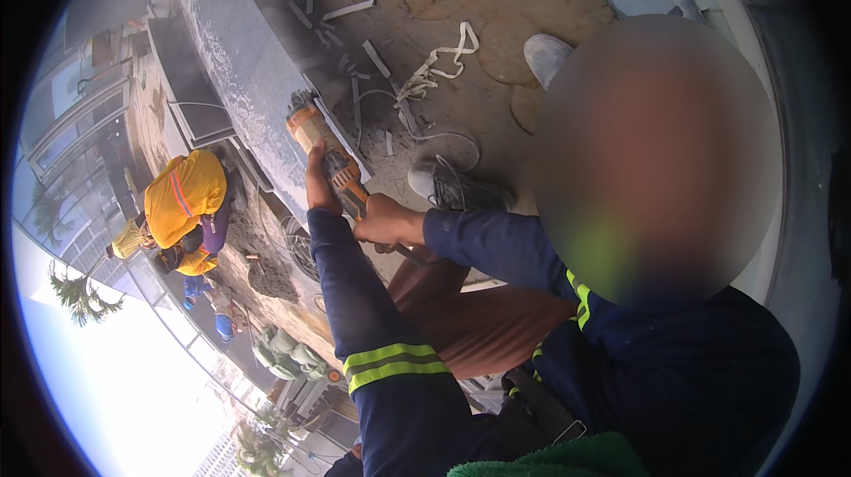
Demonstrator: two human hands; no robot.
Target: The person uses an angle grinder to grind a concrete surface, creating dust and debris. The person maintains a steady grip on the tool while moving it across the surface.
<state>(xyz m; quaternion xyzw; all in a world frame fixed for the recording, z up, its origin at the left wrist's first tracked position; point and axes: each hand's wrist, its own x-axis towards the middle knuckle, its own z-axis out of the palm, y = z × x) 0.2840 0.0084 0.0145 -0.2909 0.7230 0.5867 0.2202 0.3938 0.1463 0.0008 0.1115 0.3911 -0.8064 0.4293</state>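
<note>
An orange-and-black angle grinder (335, 156) lies across the near edge of a long grey slab (244, 60), its grey metal head on the dusty edge. The disc itself cannot be made out. My left hand (321, 180) is closed around the grinder's body, toward its head. Farther back, my right hand (387, 220) wraps the rear of the tool, fingers curled under it. White dust streaks the slab's surface, and a thin pale strip (344, 133) runs along its edge beside the tool.
Broken pale strips (350, 10), a tangled white strap (441, 60) and a cord litter the sandy ground. Shoes (448, 183) stand close to the slab. Beyond it, people in yellow (186, 196) crouch near a sand pile (272, 277). A blurred patch hides the right side.
</note>
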